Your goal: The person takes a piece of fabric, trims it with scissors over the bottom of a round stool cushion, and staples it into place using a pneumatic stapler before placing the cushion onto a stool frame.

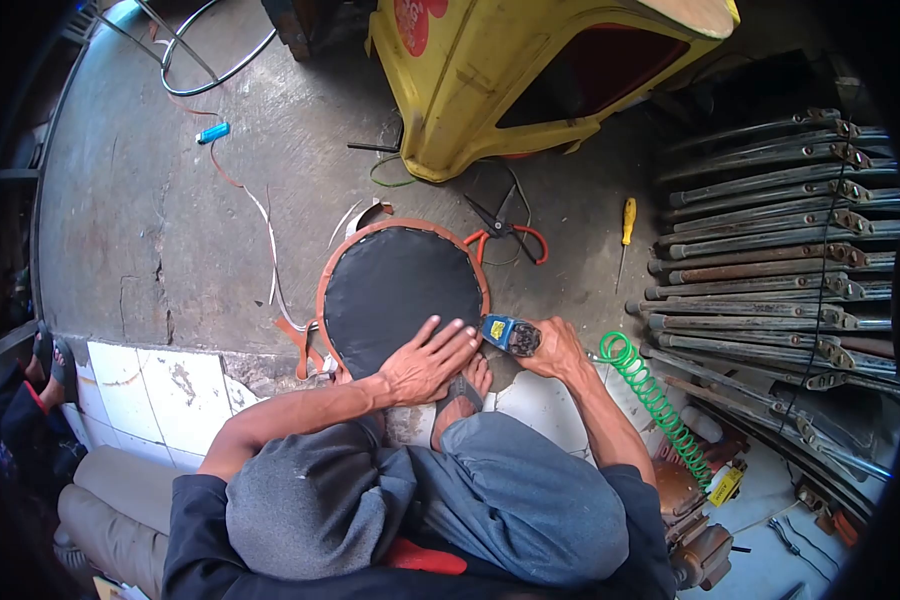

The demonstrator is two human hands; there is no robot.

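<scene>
A round seat pad [395, 295] with a black cover and a brown-orange rim lies on the floor before my knees. My left hand [425, 362] rests on its lower right part, fingers stretched out, pressing on the black cover. My right hand [558, 350] is wrapped round a blue air staple gun [505, 333], its nose at the right edge of the pad near my left fingertips. Whether the nose touches the rim I cannot tell. A green coiled air hose [660, 410] runs from near my right wrist down to the right. My foot [460, 395] is beside the pad's lower edge.
Beyond the pad lie scissors [505, 230] with orange-red handles and a yellow screwdriver [627, 222]. A yellow plastic stool [460, 90] stands at the top. Stacked metal tube frames [780, 240] fill the right side. A blue lighter [212, 133] lies upper left; another person's feet [55, 370] show at far left.
</scene>
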